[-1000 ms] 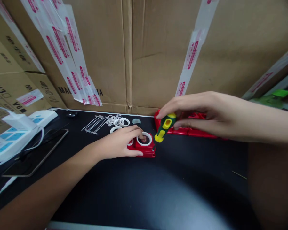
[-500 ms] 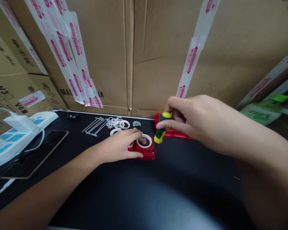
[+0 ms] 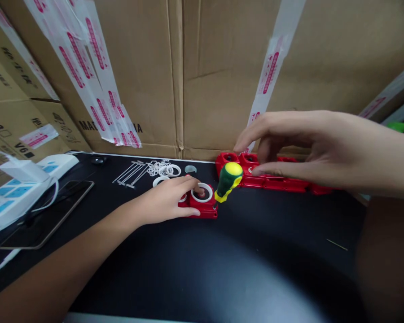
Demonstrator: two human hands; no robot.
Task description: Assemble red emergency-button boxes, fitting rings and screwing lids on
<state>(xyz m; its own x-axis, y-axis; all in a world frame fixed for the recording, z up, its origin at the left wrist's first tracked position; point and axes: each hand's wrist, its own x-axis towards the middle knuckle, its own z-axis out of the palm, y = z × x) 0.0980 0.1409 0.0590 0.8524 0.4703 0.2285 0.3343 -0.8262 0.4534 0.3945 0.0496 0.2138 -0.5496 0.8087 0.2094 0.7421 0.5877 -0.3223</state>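
Note:
My left hand grips a red plastic housing, its thumb along the near side and a finger inside the white ring on top. A screwdriver with a green and yellow handle stands tilted, its tip at the housing's right corner. Nothing holds the screwdriver's handle. To its right and above the table hovers my right hand, thumb and fingers apart, with nothing between them.
Behind my right hand lies a row of red housings. White rings, thin T-shaped rods and a clear disc sit at the back. Leftward are a phone and a power strip. Cardboard walls the table's back.
My right hand has let go of the screwdriver and moved right, with its fingers opened. The screwdriver stays standing at the housing's corner. My left hand keeps its hold.

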